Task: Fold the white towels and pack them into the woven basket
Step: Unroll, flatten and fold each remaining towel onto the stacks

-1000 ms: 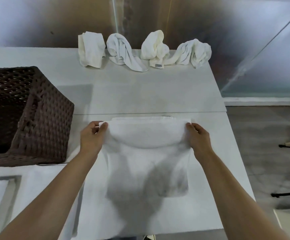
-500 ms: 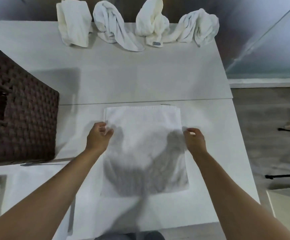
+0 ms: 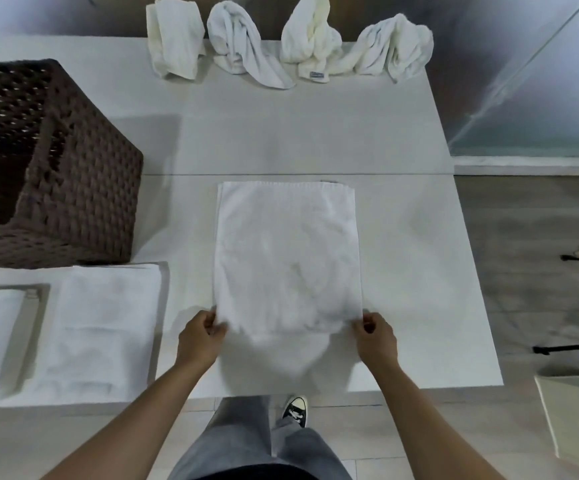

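Two hands, left hand (image 3: 201, 336) and right hand (image 3: 375, 336), pinch the near corners of a folded towel (image 3: 286, 254) on the white table (image 3: 419, 254); the woven basket (image 3: 52, 168) sits left, grey wood-look floor (image 3: 530, 244) right.

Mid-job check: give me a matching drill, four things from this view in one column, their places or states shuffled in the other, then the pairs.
1. flat white towel
2. dark woven basket
3. four crumpled white towels
4. folded white towel

A. table's far edge
B. far left, standing
C. pinched at near corners by left hand and right hand
D. lying before the basket

Pairs: 1-C, 2-B, 3-A, 4-D
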Demonstrator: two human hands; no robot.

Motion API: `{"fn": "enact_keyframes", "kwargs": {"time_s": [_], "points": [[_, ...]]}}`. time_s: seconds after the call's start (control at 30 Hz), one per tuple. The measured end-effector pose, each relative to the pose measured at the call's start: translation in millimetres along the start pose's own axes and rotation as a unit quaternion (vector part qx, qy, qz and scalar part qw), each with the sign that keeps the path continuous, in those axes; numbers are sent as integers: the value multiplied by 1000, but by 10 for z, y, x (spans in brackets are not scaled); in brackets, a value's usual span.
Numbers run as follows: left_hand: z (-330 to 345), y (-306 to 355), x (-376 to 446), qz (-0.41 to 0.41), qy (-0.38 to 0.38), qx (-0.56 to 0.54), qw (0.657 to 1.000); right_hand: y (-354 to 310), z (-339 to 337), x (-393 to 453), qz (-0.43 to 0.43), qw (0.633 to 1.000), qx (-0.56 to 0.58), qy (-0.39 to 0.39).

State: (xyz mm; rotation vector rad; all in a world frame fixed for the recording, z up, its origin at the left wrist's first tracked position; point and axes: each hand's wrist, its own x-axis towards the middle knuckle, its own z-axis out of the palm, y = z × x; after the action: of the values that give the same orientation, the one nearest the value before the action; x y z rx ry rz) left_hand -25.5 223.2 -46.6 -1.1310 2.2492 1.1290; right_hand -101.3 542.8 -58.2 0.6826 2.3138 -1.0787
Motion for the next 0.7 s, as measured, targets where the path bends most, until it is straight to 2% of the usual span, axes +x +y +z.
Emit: {"fn": "enact_keyframes", "kwargs": {"time_s": [0.23,0.43,0.7], "points": [[148,-232,-448,-47,40,-41,997,421,-139,-271,6,999,45,-20],[251,-597,-932,-86,67,-177,978,879,-181,-690,37,985,162,-37],[247,-906,-1509,-98,67,-274,954,1165,-289,-1118,42,963,265,-29]]}}
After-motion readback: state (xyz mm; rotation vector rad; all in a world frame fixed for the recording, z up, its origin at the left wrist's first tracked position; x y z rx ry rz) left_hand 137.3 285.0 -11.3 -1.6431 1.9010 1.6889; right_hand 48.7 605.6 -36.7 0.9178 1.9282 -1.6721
